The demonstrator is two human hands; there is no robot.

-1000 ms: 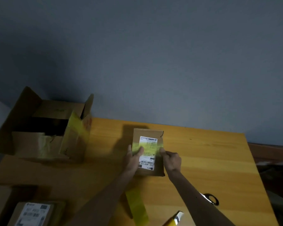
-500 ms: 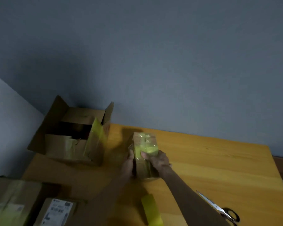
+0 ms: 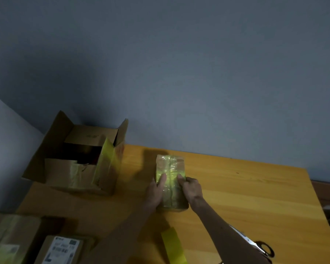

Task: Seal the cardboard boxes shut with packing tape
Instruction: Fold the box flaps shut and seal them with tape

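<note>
Box (image 3: 176,162) lies long axis toward the wall (image 3: 179,73) — left hand (image 3: 155,191) and right hand (image 3: 192,188) clasp its sides; thumbs press tape (image 3: 170,173)

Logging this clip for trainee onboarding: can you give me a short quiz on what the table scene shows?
1. True or false: the large box at the far left of the table is sealed shut.
2. Where do the scissors lie? A) inside the large box B) beside the right forearm, at the near edge C) at the far edge by the wall
3. Fill in: the left hand and right hand both hold the ____.
Key: 1 false, its flaps stand open; 2 B; 3 small box.
</note>
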